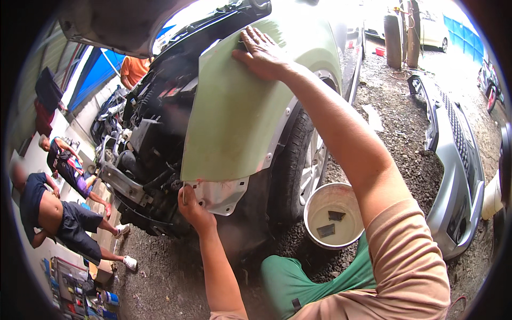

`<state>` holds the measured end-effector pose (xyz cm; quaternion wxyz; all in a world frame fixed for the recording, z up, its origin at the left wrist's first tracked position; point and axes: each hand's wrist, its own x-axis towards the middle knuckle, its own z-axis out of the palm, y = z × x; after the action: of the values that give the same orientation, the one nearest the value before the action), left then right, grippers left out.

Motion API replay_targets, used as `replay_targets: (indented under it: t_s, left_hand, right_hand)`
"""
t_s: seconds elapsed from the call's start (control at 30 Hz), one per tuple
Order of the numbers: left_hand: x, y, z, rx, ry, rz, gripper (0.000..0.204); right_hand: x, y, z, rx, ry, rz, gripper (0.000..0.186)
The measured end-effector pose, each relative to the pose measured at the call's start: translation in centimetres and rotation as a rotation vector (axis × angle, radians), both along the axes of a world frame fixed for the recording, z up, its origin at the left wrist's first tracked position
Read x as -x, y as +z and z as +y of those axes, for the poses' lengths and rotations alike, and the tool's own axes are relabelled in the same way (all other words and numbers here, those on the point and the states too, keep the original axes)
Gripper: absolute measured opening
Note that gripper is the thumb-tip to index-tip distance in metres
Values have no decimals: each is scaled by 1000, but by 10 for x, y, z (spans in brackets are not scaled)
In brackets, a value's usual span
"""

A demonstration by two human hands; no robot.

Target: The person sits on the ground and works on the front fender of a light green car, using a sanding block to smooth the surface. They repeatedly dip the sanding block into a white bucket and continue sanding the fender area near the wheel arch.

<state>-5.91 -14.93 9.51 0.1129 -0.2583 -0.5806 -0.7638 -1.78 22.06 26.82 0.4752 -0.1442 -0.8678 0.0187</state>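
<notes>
A car's front fender point(229, 117), coated in dull pale green, stands on the car body with its lower metal flange point(224, 194) bare and silvery. My right hand point(264, 53) lies flat on the fender's upper part, fingers stretched out. A small dark sliver shows between its thumb and fingers; I cannot tell what it is. Lower down, my left hand point(196, 210) is closed round the edge of the flange, thumb on the near face. Beside the front wheel point(296, 165) a white bucket point(314, 234) holds cloudy water and two dark flat pieces point(326, 230).
The exposed engine bay point(154, 122) lies left of the fender, under a raised hood point(117, 26). A silver bumper point(453, 176) rests on the gravel at right. Two people point(58, 213) are at left, and another person in orange point(133, 69) is behind the car.
</notes>
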Motion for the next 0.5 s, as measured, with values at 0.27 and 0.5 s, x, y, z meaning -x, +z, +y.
replay_targets:
  t_s: [0.27,0.5]
  left_hand:
    - [15,-5,-6,-121,-267,-75,31]
    - [-2,4,-14,-190,-390,-136,35]
  right_hand:
    - [-5,3,-2,47,30,-7,83]
    - [-6,-1,-4,74,43,-5,85]
